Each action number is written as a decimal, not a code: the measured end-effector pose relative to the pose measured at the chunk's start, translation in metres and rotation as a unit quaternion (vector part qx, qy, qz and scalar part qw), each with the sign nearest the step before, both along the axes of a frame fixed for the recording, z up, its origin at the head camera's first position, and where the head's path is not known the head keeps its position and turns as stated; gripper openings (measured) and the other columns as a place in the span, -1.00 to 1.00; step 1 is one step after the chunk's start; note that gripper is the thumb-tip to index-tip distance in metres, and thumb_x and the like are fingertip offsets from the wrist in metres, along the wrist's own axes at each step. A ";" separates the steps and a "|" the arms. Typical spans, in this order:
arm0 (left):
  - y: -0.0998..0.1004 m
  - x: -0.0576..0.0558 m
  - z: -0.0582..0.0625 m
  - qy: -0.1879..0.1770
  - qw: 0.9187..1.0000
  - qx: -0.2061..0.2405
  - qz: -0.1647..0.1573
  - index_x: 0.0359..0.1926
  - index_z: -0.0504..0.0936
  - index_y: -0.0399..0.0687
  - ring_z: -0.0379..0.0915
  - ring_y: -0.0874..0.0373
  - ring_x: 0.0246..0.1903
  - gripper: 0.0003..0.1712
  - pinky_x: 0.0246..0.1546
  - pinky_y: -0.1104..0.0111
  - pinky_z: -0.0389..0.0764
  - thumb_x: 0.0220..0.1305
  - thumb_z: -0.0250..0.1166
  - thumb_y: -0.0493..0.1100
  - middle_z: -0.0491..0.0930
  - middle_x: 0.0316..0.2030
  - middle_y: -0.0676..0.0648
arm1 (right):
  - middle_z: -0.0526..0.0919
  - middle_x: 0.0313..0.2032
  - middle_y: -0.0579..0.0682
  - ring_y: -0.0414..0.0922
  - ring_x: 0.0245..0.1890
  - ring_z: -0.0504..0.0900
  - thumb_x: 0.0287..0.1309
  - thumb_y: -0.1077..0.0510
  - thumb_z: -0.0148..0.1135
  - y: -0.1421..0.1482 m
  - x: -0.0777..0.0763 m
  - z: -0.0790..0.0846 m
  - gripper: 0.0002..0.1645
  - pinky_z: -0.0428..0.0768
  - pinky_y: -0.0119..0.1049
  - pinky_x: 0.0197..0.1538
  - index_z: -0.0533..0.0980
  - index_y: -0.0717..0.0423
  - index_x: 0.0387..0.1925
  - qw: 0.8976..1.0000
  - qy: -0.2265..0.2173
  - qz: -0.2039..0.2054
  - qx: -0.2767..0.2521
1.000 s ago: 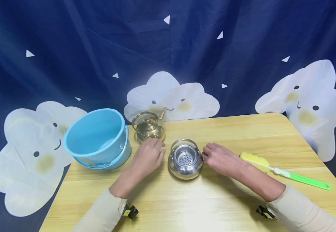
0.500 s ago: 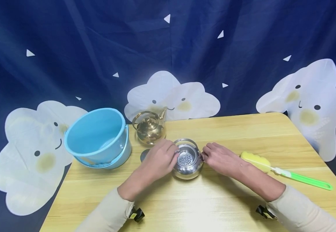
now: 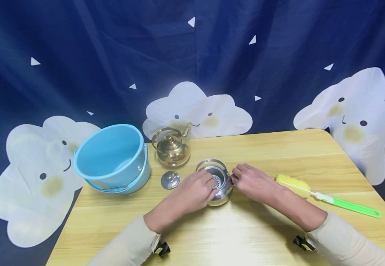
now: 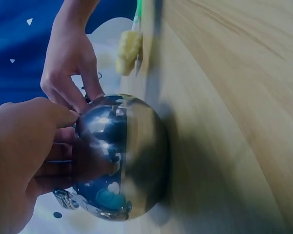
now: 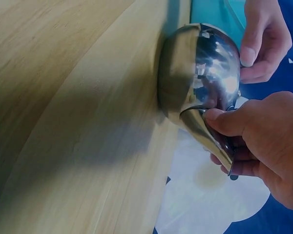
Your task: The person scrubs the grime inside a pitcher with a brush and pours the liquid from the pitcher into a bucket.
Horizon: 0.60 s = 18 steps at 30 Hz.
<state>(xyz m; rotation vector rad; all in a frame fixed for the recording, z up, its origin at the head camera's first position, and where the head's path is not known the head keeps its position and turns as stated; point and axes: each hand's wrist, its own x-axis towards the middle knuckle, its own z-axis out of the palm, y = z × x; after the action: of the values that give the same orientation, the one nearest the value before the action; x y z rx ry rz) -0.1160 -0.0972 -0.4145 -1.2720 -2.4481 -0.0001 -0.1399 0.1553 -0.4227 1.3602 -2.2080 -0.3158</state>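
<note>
Right hand [image 5: 268, 141] pinches tapered spout [image 5: 198, 126]; round, mirror-smooth metal teapot [image 5: 198, 68].

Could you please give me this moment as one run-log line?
silver kettle: open | lid: on table | left hand: by strainer, contact unclear | right hand: grips spout

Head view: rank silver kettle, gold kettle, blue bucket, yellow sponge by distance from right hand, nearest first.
From the right hand:
1. Silver kettle: just left, its spout held by that hand.
2. Yellow sponge: right, close by the wrist.
3. Gold kettle: left and farther back.
4. Blue bucket: far left, past the gold kettle.
</note>
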 end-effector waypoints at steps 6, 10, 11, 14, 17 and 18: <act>0.004 0.001 -0.001 -0.016 1.000 -0.026 -0.005 -0.17 0.76 0.01 0.62 0.21 -0.19 -0.74 -0.02 0.40 0.66 0.48 0.23 0.03 0.73 -0.22 0.05 | 0.59 -0.44 -0.03 -0.10 -0.40 0.46 0.02 0.30 0.42 0.000 0.000 0.000 -0.91 0.49 -0.30 -0.30 0.69 0.16 -0.36 1.000 0.003 0.004 -0.002; 0.006 0.002 0.001 -0.031 0.999 -0.033 -0.001 -0.17 0.77 0.00 0.61 0.21 -0.22 -0.74 -0.07 0.41 0.67 0.49 0.22 0.00 0.72 -0.23 0.05 | 0.59 -0.45 -0.02 -0.09 -0.40 0.46 0.03 0.31 0.37 -0.001 0.000 0.001 -0.94 0.49 -0.30 -0.31 0.68 0.17 -0.38 1.000 0.009 0.009 -0.007; 0.006 0.003 0.001 -0.032 0.999 -0.034 0.000 -0.17 0.77 0.00 0.61 0.21 -0.22 -0.74 -0.08 0.42 0.67 0.49 0.22 -0.01 0.72 -0.23 0.05 | 0.58 -0.45 -0.02 -0.09 -0.40 0.46 0.03 0.32 0.35 -0.001 0.000 0.001 -0.94 0.49 -0.30 -0.31 0.68 0.17 -0.38 1.000 0.010 0.010 -0.007; 0.007 0.004 0.002 -0.025 0.999 -0.042 0.002 -0.18 0.77 -0.02 0.60 0.21 -0.26 -0.74 -0.13 0.42 0.67 0.49 0.23 -0.01 0.71 -0.26 0.05 | 0.57 -0.45 -0.02 -0.09 -0.40 0.46 0.04 0.32 0.32 -0.001 -0.001 0.002 -0.94 0.49 -0.29 -0.31 0.67 0.17 -0.39 1.000 0.014 0.011 -0.008; 0.008 0.004 0.001 -0.018 0.999 -0.044 0.002 -0.17 0.76 -0.03 0.61 0.21 -0.26 -0.78 -0.13 0.42 0.68 0.47 0.25 -0.04 0.72 -0.26 0.05 | 0.56 -0.45 -0.02 -0.09 -0.40 0.45 0.04 0.32 0.33 -0.001 0.000 0.002 -0.95 0.49 -0.29 -0.30 0.66 0.16 -0.40 1.000 0.016 0.008 -0.007; 0.009 0.004 0.001 -0.017 0.999 -0.043 0.003 -0.16 0.76 -0.04 0.61 0.21 -0.27 -0.79 -0.13 0.42 0.68 0.46 0.26 -0.06 0.73 -0.26 0.04 | 0.57 -0.45 -0.03 -0.09 -0.40 0.46 0.04 0.32 0.34 -0.001 0.000 0.002 -0.95 0.49 -0.29 -0.30 0.66 0.16 -0.40 1.000 0.016 0.006 -0.006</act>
<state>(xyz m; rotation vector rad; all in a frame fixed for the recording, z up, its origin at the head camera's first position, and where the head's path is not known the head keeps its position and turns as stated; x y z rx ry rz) -0.1115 -0.0887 -0.4133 -1.3115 -2.5046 0.0874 -0.1401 0.1538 -0.4205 1.3534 -2.1712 -0.3165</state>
